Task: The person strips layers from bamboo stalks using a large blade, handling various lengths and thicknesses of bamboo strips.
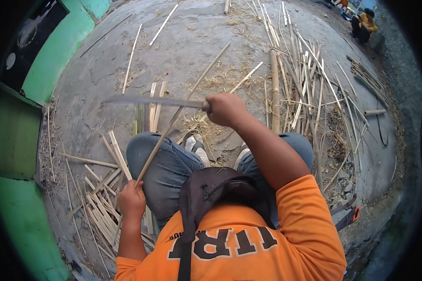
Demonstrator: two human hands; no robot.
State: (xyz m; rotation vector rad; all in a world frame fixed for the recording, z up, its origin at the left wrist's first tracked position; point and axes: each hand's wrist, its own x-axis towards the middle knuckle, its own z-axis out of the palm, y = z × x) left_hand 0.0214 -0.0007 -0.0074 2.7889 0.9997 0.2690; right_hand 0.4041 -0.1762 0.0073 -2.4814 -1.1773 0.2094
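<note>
My right hand (225,110) is closed round the handle of a machete (162,101), whose long blade points left and is smeared by motion toward its tip. The blade crosses a long bamboo strip (202,76) that slants up and away over my left thigh; whether the two touch I cannot tell. My left hand (131,201) grips this strip near its lower part, beside my left knee. Below that hand the strip runs on past my forearm. A dark bag (215,185) lies across my lap.
Cut bamboo pieces (101,213) lie heaped at my left. Long bamboo strips and poles (275,89) are spread at the right. A handsaw (346,218) rests at the lower right. Shavings litter the concrete floor (112,84). Another person (365,24) crouches at the far right.
</note>
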